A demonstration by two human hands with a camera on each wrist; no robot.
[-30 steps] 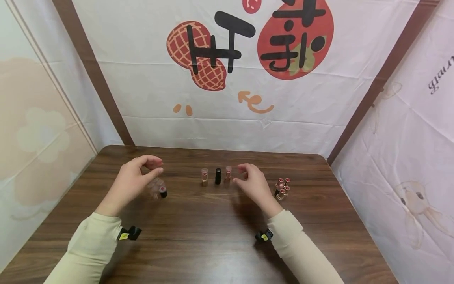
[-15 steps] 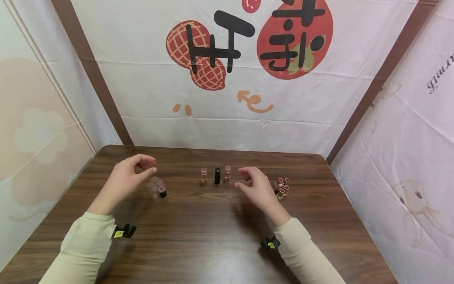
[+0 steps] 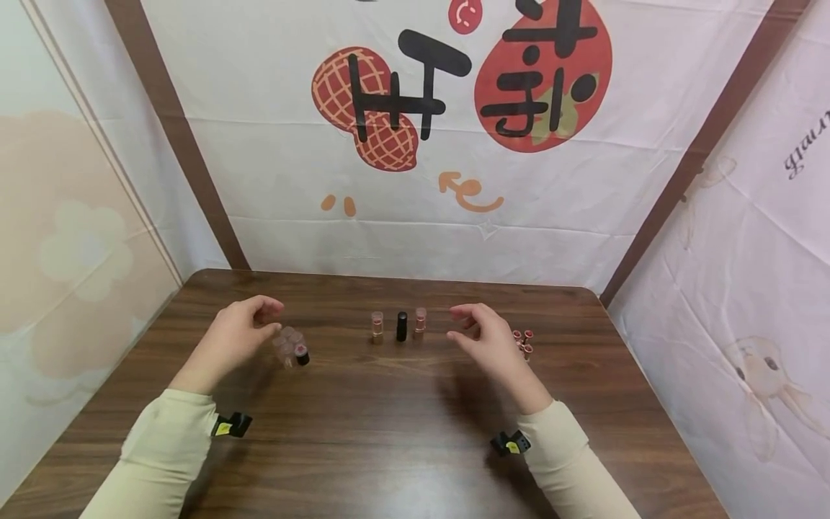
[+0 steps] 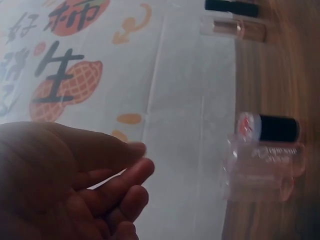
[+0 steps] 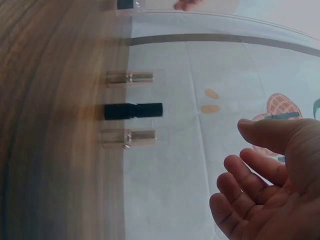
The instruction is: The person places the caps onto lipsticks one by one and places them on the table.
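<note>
Two cream sleeves (image 3: 162,447) are coming in over the wood-grained counter (image 3: 363,432) from eight and four o'clock, two black wrist devices (image 3: 240,424) with yellow labels sitting at their inner sides. Farther in, two hands are hanging above the counter: the left hand (image 3: 227,335) at ten o'clock, its grip bending thumb toward fingers with a small gap and holding nothing; the right hand (image 3: 494,344) at two o'clock, its grip gaping wider, fingers loosely curving, likewise holding nothing. Just off the left fingertips, toward their four o'clock, a cluster of clear pieces (image 3: 287,351) is standing, overlapping too much to count surely, one black-based tube (image 3: 302,358) with a red top standing at its near edge. At the right hand's three o'clock, a group of red-topped tubes (image 3: 528,335) is showing at least three tops, the hand partly covering the rest. At twelve o'clock, three slim tubes are standing upright in a row, apart from both hands: one clear-topped, gold-based tube (image 3: 377,328) on the left, one all-black tube (image 3: 402,326) in the middle, one pinkish clear-topped tube (image 3: 420,322) on the right. Behind, a white cloth (image 3: 415,245) is hanging, bearing one peanut print (image 3: 389,144) and one large red fruit print (image 3: 486,86).
</note>
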